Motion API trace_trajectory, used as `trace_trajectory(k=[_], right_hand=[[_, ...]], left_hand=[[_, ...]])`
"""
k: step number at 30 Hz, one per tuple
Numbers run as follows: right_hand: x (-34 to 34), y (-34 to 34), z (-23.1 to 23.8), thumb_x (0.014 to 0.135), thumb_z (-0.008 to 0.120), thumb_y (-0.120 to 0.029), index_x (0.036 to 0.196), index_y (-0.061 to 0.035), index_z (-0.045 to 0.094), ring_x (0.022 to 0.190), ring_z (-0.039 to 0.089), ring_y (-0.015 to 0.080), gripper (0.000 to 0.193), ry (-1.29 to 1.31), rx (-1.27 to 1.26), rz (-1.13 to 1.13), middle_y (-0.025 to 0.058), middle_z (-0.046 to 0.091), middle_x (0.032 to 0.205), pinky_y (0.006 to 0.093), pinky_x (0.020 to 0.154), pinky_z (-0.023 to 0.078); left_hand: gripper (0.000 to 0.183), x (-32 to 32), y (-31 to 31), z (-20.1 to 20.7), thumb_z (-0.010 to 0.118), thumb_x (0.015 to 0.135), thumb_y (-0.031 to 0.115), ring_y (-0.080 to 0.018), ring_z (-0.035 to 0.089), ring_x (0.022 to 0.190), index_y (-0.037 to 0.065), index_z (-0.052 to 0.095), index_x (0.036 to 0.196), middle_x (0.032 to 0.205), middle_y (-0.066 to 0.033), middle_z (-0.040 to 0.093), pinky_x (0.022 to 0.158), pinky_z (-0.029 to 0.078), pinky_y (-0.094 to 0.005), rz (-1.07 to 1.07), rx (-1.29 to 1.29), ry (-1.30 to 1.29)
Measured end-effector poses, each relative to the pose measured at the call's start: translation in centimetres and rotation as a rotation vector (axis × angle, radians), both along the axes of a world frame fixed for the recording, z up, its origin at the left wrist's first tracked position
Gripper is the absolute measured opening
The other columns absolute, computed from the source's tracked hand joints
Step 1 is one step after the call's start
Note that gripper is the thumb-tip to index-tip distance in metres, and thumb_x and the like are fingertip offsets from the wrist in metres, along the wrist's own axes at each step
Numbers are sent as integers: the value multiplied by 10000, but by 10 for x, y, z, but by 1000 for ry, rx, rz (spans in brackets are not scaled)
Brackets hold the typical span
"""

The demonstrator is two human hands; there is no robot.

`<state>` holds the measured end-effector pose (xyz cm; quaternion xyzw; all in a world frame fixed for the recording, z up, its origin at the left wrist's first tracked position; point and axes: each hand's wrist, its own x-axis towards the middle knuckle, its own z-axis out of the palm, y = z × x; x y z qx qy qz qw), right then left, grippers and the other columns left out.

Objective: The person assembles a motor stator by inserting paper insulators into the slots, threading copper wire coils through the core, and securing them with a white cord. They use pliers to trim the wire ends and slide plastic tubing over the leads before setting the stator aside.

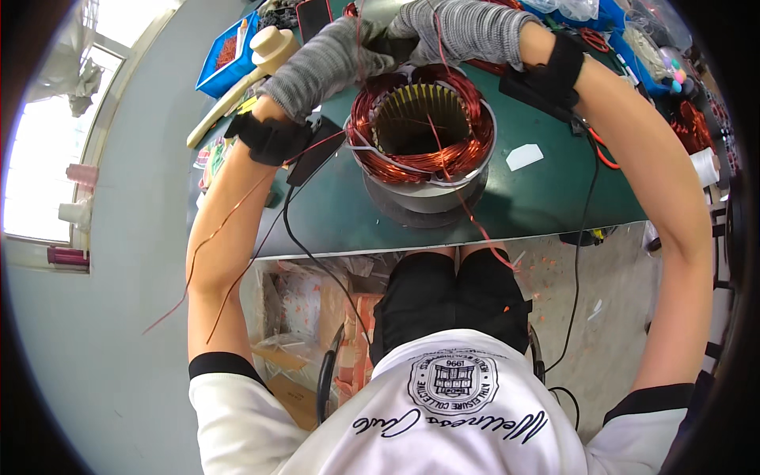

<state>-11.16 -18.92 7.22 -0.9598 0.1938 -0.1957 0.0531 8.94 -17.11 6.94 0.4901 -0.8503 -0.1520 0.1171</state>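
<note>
A motor stator [431, 199] stands upright on the green table, its bore lined with yellowish slot strips. Around its top rim lie copper windings [396, 169] tied with pale cord and sleeving. Both my hands wear grey knitted gloves and meet at the stator's far side. My left hand [348, 57] has its fingers bent inward toward my right hand [451, 33]; the fingers of both look closed, but what they pinch is hidden. Loose copper wires [467, 207] with reddish sleeving trail over the stator's near side. More loose wire ends [207, 239] hang by my left forearm.
The green table [546, 207] ends just before my lap. At the left lie a pale mallet [273, 49] and a blue bin [229, 59]. A white paper piece [524, 157] is right of the stator. Black cables [587, 202] run down from both wrist straps.
</note>
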Motion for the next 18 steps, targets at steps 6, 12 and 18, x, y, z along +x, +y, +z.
trace_trajectory(k=[6,12,18], right_hand=[[-10,24,-13,794,603,-162,950,-52,605,774,577,149,191,-116,368,-314,44,618,806,299,719,462],[-79,44,-17,850,440,-106,1016,-63,572,720,537,95,216,-218,627,-319,28,578,813,241,616,466],[-109,136,-123,798,492,-276,1016,-17,522,933,520,352,340,118,170,-805,176,528,999,401,805,449]], left_hand=[[205,4,43,-11,511,893,185,-42,472,814,50,554,1042,872,29,549,722,417,-199,-114,92,457],[414,14,70,-26,409,940,292,-153,425,1151,62,403,1283,1233,-85,464,974,339,-268,-215,158,555],[467,-2,90,-61,305,961,357,-155,398,1185,66,346,1323,1289,-88,415,1021,291,-287,-58,265,1040]])
